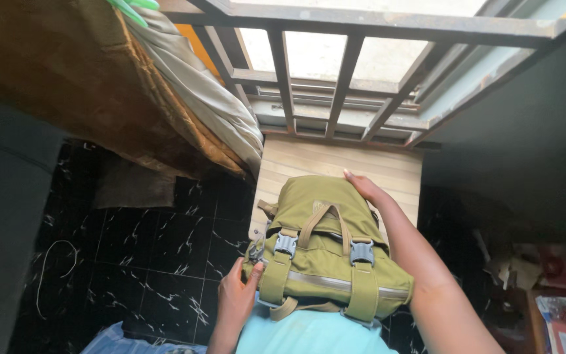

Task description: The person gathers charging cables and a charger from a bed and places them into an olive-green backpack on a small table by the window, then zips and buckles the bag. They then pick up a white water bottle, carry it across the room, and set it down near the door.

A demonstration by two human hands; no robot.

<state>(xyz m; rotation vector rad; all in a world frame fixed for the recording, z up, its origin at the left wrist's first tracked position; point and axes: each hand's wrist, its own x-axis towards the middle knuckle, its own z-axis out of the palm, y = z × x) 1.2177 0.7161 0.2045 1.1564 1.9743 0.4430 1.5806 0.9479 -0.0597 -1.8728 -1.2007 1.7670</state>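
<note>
An olive green backpack [325,249] with two grey buckles and webbing straps lies on a small light wooden table [388,170] below a barred window. My left hand [236,295] grips the bag's near left corner, thumb on the fabric. Reaching over the far side, my right hand [363,187] rests its fingers on the bag's top right edge, and my forearm runs along the bag's right side. The underside of the bag is hidden.
A metal window grille [348,72] stands behind the table. Brown and grey curtains [185,98] hang at the left. The floor [152,255] is black marbled tile with a thin white cable [50,262]. Clutter of papers [558,308] sits at the lower right.
</note>
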